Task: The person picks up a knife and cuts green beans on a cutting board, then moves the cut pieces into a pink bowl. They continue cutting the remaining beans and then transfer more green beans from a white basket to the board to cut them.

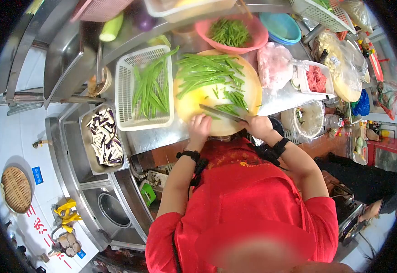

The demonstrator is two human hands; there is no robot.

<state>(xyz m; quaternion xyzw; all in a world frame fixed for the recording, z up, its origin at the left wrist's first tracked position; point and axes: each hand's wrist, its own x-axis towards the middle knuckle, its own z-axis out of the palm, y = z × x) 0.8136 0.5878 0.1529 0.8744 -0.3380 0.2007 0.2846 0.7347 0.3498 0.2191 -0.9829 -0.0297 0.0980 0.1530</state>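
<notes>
A round yellow cutting board point(194, 102) lies on the steel counter, with long green beans point(205, 73) heaped on its far half and short cut pieces point(235, 98) nearer me. My right hand point(258, 126) grips the handle of a knife point(221, 113), whose blade lies across the board's near part over some beans. My left hand point(199, 127) rests at the board's near edge beside the blade's tip with its fingers curled. Whether it presses beans down is hidden.
A white basket point(124, 86) of green beans stands left of the board, beside a steel tray point(85, 136) of eggplant strips. Behind are a pink bowl point(260, 38) of cut beans, blue bowls point(280, 25), bagged meat point(275, 63) and a minced-meat tub point(316, 78). Another person point(366, 182) is at the right.
</notes>
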